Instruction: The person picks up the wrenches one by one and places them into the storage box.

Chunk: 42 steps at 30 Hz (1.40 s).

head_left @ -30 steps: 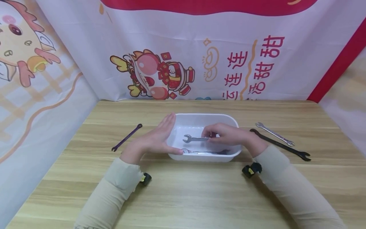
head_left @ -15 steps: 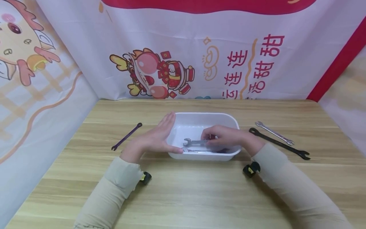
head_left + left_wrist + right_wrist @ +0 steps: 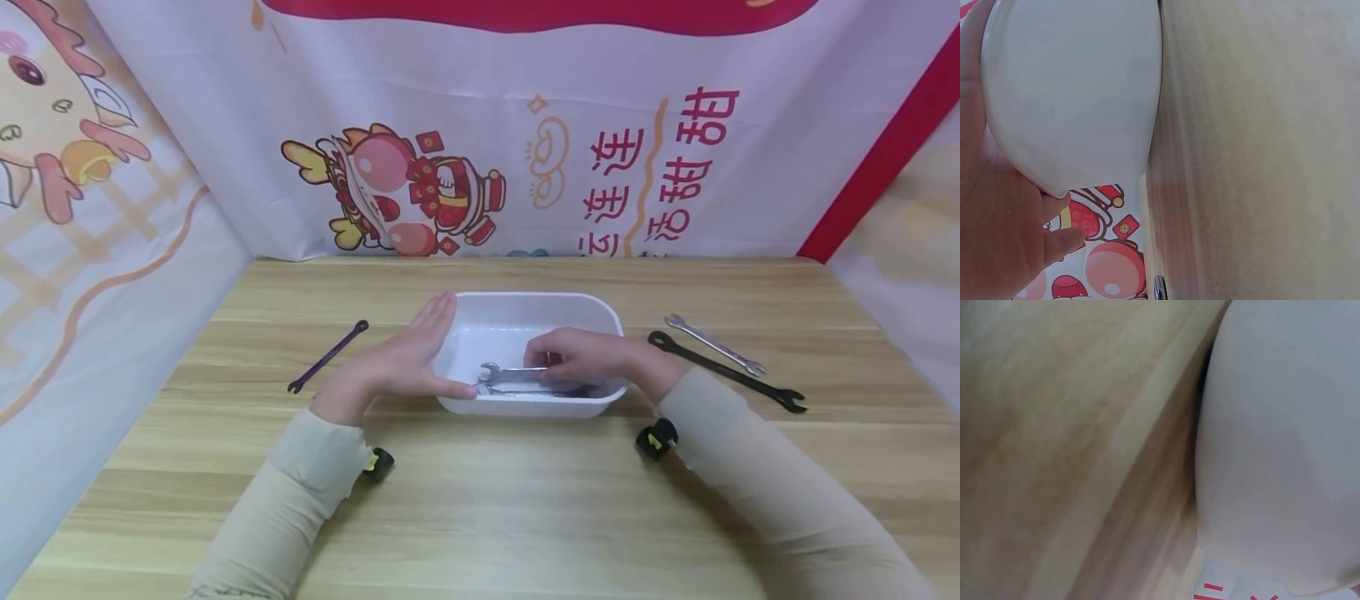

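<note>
In the head view, my right hand point(image 3: 573, 354) reaches into a white plastic tub point(image 3: 536, 408) and pinches a silver wrench point(image 3: 513, 373). The wrench's open jaw points left, and its other end is hidden by my fingers. Just in front of it, a second silver wrench point(image 3: 510, 392) lies along the near wall inside the tub. My left hand point(image 3: 405, 362) rests against the tub's left end, fingers straight along the rim and thumb on the front edge. The left wrist view shows my palm beside the tub's outer wall point(image 3: 1079, 94).
A purple wrench point(image 3: 327, 356) lies on the wooden table point(image 3: 480, 500) left of the tub. To the right, a silver wrench point(image 3: 714, 343) and a longer black wrench point(image 3: 727, 371) lie slanted, close to my right forearm. A printed cloth point(image 3: 480, 100) hangs behind the table.
My right hand has lowered the silver wrench a little within the tub, closer to the one by the near wall. My left hand has stayed at the tub's end.
</note>
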Each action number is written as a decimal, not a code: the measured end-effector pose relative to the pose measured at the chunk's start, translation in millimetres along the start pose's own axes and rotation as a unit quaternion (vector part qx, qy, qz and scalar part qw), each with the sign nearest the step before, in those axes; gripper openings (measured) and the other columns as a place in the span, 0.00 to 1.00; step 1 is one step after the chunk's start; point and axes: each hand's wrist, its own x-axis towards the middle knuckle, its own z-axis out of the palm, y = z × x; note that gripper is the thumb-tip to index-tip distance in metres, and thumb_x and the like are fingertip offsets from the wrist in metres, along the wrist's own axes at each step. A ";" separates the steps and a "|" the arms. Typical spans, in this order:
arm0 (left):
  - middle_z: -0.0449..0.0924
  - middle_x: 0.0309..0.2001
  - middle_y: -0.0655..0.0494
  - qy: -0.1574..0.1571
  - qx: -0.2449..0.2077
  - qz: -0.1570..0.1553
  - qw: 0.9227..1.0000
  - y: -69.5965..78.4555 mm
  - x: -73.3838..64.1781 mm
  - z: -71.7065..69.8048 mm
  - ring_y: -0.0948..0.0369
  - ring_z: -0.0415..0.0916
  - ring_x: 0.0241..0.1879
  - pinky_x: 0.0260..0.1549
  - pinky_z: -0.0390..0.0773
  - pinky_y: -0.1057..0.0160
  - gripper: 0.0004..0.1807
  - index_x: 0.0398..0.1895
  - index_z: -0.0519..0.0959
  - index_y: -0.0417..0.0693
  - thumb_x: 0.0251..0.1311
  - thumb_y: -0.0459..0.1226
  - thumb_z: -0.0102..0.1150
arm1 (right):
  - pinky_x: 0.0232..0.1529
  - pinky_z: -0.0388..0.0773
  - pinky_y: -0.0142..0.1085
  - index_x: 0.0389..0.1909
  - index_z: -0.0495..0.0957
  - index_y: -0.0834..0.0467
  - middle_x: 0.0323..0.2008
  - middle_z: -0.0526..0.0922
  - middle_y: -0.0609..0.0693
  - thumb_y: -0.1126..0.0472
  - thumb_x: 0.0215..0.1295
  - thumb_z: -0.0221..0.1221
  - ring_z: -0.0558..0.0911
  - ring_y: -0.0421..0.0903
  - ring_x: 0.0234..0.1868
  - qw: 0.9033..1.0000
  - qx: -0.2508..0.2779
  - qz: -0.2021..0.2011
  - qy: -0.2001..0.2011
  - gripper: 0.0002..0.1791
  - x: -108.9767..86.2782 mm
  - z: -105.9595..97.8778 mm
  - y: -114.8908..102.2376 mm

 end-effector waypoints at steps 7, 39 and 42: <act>0.18 0.80 0.60 -0.001 0.001 0.002 1.000 -0.4 -0.1 0.1 0.58 0.20 0.80 0.77 0.41 0.45 0.76 0.79 0.26 0.54 0.41 0.74 0.64 | 0.47 0.78 0.37 0.44 0.81 0.49 0.36 0.82 0.43 0.64 0.67 0.60 0.79 0.42 0.40 1.000 0.000 0.005 -0.004 0.08 1.1 0.2 1.1; 0.18 0.80 0.60 -0.001 0.001 -0.002 1.000 0.8 -0.7 0.5 0.59 0.20 0.80 0.77 0.42 0.48 0.76 0.80 0.26 0.53 0.41 0.74 0.64 | 0.43 0.78 0.34 0.39 0.81 0.50 0.32 0.81 0.41 0.65 0.63 0.64 0.78 0.40 0.37 0.999 -0.036 0.011 0.022 0.07 2.6 2.6 2.4; 0.18 0.80 0.60 -0.001 0.002 -0.005 1.000 0.5 -0.6 -0.2 0.59 0.20 0.80 0.77 0.42 0.48 0.76 0.79 0.26 0.54 0.41 0.74 0.64 | 0.43 0.78 0.34 0.39 0.81 0.50 0.32 0.82 0.41 0.65 0.63 0.64 0.78 0.40 0.37 0.999 -0.037 0.010 0.024 0.07 2.7 2.2 1.6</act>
